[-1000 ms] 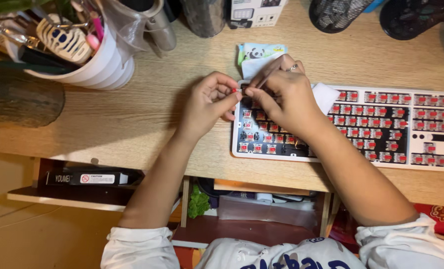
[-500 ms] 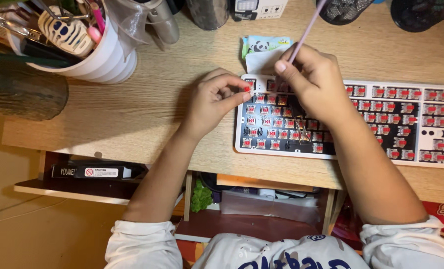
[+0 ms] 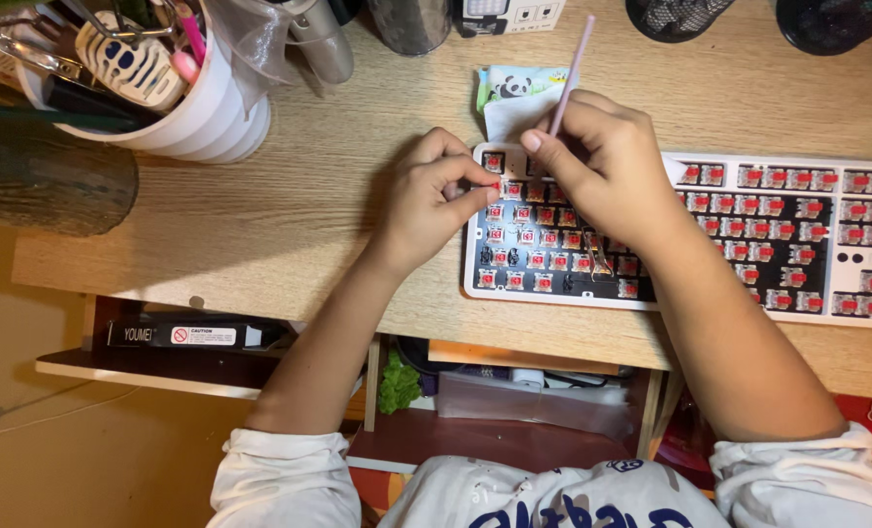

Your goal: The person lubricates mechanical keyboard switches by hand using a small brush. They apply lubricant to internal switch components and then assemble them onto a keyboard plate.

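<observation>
A white keyboard (image 3: 710,293) with its keycaps off lies on the wooden desk (image 3: 338,196), showing rows of red switches on a dark plate. My right hand (image 3: 602,166) rests over its upper left part and pinches a thin pink stick (image 3: 571,68) that points up and away. My left hand (image 3: 436,196) sits at the keyboard's left edge, thumb and forefinger pinched together at a switch near the top corner. Whether anything small is between those fingers is hidden.
A white ribbed pot (image 3: 177,98) full of tools stands at the far left, beside a dark log-shaped object (image 3: 49,186). A panda-printed packet (image 3: 514,93) lies behind the keyboard. Dark mesh cups (image 3: 675,15) line the back edge. A shelf with a black box (image 3: 196,334) sits under the desk.
My right hand has lifted the pink stick so it now stands more upright above the keyboard. My left hand stays pinched at the top left corner. The view has shifted slightly.
</observation>
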